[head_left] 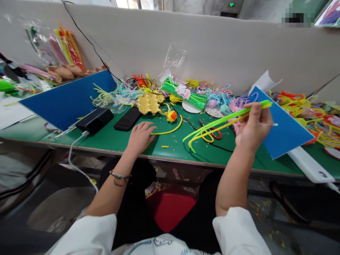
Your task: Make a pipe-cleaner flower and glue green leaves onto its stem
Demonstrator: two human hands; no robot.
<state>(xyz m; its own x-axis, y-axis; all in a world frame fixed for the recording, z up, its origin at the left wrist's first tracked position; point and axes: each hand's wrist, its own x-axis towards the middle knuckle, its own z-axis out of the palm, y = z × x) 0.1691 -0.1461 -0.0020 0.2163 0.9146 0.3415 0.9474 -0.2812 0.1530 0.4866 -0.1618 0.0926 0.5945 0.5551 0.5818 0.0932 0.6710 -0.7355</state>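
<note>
My right hand (253, 129) is raised over the right of the table, its thumb and fingers closed on a few pipe cleaners (212, 124), bright green and yellow, with bent far ends hanging to the left. My left hand (141, 137) lies low over the table's front, fingers stretched out. Its fingertips are at the end of a curved yellow pipe cleaner (174, 131); whether they touch it I cannot tell. Behind that curve sits a small orange and yellow ball (171, 116). Scissors with red-orange handles (217, 134) lie on the table, partly behind the held pipe cleaners.
Blue boards (74, 97) stand at left, another blue board (285, 124) at right. A black phone (128, 118), a black box with a white cable (95, 119), a yellow egg-carton piece (148, 103) and a bagged green bundle (193, 99) lie around. Yellow scraps dot the green table (186, 154).
</note>
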